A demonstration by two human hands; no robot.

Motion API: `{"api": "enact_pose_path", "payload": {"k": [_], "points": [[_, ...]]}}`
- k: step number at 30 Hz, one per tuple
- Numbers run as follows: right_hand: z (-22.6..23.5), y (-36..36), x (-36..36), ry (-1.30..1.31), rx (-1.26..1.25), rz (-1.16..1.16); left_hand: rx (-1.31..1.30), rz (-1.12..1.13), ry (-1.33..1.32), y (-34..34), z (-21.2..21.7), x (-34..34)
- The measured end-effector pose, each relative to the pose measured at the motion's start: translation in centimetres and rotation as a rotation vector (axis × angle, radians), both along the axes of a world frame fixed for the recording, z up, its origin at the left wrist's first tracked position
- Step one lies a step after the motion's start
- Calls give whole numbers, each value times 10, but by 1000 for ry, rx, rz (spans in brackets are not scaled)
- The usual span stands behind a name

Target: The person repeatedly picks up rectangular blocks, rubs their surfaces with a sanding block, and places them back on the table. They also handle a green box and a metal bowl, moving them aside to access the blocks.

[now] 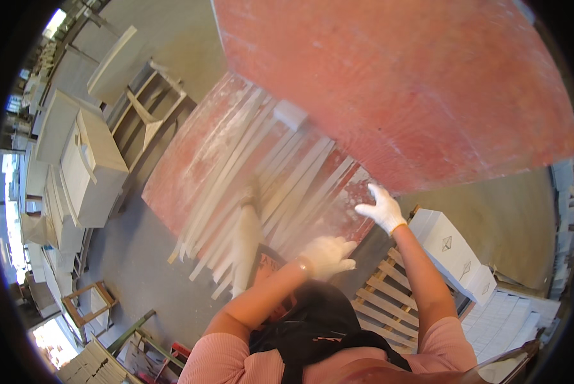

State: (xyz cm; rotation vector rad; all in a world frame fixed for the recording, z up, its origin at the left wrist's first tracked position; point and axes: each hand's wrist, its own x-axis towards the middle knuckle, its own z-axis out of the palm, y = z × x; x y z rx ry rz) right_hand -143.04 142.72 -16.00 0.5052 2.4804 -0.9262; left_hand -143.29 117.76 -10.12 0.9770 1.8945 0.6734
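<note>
Long pale strips [299,182] lie slantwise and loosely side by side on a worn red tabletop [188,153], their near ends jutting past its edge. Over the near edge of the tabletop is my left hand [328,257], in a white glove, fingers apart and nothing held. My right hand [384,210], also gloved, is spread open by the right corner of the tabletop; whether it touches the surface I cannot tell. Among the strips is a small white block [291,115]. A blurred pale elongated shape [245,240] over the strips' near ends is too unclear to name.
A big red panel [395,89] rises behind the tabletop. Right of me are a wooden pallet [386,294] and stacked white cartons [453,253]. To the left stand a wooden frame [149,115], pale boxy pieces [95,169] and a small stool-like frame [88,304].
</note>
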Motion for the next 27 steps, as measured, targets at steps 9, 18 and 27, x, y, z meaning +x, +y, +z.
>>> {"api": "enact_pose_path", "payload": {"k": [9, 18, 27], "points": [[-204, -82, -312, 57, 228, 217, -113, -92, -244, -33, -119, -136], [-325, -135, -412, 11, 519, 145, 60, 225, -193, -98, -94, -222], [-328, -159, -427, -62, 735, 167, 120, 319, -228, -110, -95, -252]]}}
